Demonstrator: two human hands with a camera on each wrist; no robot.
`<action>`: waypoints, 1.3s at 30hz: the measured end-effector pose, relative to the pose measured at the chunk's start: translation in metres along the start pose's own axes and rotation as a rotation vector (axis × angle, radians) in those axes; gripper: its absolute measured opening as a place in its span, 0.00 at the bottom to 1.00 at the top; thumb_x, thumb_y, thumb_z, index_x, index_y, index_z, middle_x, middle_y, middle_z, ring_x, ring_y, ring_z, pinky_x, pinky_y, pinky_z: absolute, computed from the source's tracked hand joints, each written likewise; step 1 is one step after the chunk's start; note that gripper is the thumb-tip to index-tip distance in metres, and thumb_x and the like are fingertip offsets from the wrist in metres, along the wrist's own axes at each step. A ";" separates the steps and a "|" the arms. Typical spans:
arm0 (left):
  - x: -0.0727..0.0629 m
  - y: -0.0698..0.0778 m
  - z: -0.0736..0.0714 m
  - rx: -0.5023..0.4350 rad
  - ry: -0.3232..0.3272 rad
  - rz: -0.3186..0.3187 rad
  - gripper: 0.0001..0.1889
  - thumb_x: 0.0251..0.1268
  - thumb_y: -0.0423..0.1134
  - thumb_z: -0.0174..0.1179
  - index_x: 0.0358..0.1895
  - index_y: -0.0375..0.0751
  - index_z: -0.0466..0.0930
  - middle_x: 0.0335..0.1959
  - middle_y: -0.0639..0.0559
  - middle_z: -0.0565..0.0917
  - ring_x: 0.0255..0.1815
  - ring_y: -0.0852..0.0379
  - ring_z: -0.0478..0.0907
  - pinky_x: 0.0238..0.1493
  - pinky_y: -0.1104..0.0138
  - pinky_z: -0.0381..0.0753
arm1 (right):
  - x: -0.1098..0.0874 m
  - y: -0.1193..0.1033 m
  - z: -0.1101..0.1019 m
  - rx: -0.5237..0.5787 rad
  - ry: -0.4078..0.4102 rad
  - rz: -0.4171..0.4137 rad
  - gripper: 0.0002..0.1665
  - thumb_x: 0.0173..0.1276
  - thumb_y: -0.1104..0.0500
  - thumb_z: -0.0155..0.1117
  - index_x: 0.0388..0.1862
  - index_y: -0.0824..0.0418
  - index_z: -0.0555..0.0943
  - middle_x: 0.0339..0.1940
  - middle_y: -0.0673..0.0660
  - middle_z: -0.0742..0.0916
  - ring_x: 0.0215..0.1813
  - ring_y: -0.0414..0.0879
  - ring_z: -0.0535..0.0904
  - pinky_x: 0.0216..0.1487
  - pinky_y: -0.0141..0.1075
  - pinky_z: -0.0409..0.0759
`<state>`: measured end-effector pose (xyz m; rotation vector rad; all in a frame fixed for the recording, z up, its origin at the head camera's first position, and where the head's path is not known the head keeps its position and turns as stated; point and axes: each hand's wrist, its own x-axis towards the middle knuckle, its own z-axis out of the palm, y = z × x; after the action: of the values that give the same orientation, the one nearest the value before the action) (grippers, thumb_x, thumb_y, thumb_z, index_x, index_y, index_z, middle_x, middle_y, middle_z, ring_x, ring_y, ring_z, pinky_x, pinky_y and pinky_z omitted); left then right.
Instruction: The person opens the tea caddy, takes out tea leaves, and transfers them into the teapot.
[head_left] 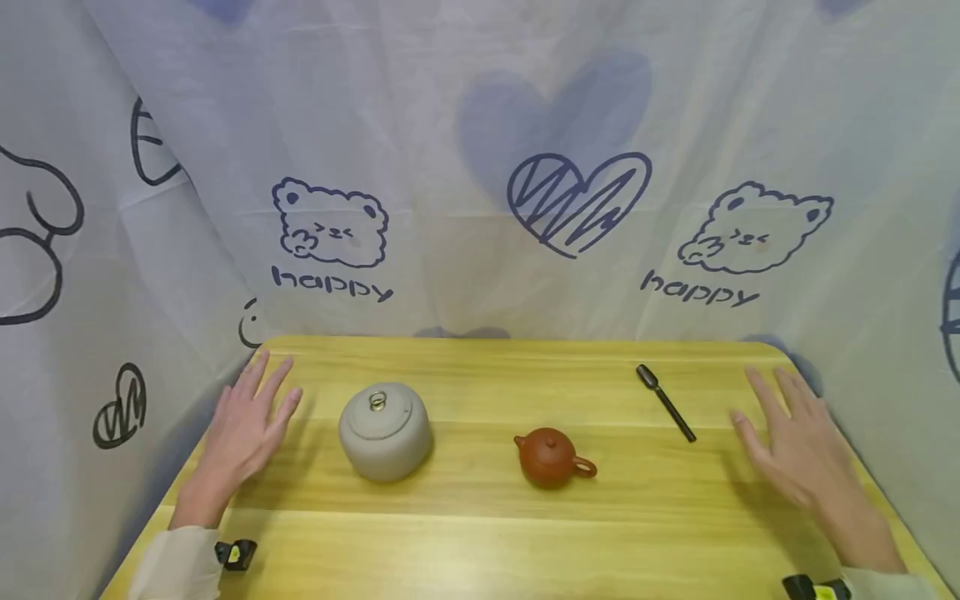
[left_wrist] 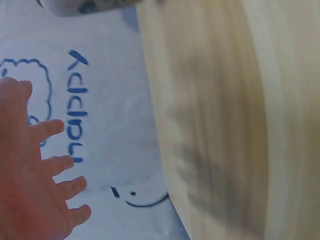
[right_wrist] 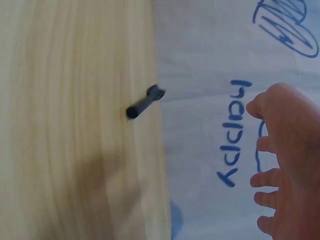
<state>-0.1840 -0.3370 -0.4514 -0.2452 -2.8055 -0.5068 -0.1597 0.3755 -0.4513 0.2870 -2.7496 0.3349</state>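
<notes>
Backdrop (head_left: 420,125): pale cloth printed with hearts, bear faces and the word "happy"
Desk (head_left: 450,550): yellow, wood-grained
Left hand (head_left: 247,421): released, fingers spread, above the desk's left edge
Right hand (head_left: 798,446): released too, fingers spread, above the right edge
Grey jar (head_left: 386,454): upright, lid on with a small ring on top; just right of the left hand, apart from it
Brown teapot (head_left: 550,460): between the hands, well apart from both, spout toward the jar
Black tool (head_left: 667,403): lying slantwise left of the right hand, near but untouched, thick end toward the backdrop
</notes>
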 end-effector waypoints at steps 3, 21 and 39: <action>-0.006 0.012 -0.001 -0.063 0.056 0.007 0.30 0.85 0.53 0.42 0.81 0.43 0.58 0.83 0.34 0.47 0.77 0.24 0.50 0.70 0.26 0.47 | 0.001 -0.008 -0.003 0.023 0.057 -0.047 0.41 0.79 0.49 0.54 0.84 0.58 0.54 0.75 0.78 0.62 0.74 0.77 0.57 0.71 0.75 0.50; -0.001 0.116 0.007 -0.410 0.359 0.171 0.21 0.77 0.39 0.57 0.68 0.36 0.76 0.70 0.39 0.74 0.73 0.38 0.67 0.70 0.38 0.66 | 0.019 -0.071 -0.011 0.334 0.086 -0.034 0.35 0.81 0.54 0.55 0.83 0.55 0.60 0.76 0.71 0.68 0.72 0.75 0.60 0.68 0.76 0.55; -0.008 0.211 0.076 -0.641 0.338 0.460 0.17 0.71 0.34 0.61 0.60 0.34 0.80 0.56 0.42 0.84 0.59 0.45 0.81 0.64 0.56 0.79 | 0.023 -0.133 0.026 0.666 0.116 -0.143 0.30 0.77 0.68 0.58 0.76 0.57 0.70 0.61 0.56 0.81 0.59 0.43 0.75 0.58 0.21 0.72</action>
<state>-0.1498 -0.1154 -0.4551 -0.8190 -2.0887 -1.1791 -0.1574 0.2383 -0.4407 0.6005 -2.4027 1.1816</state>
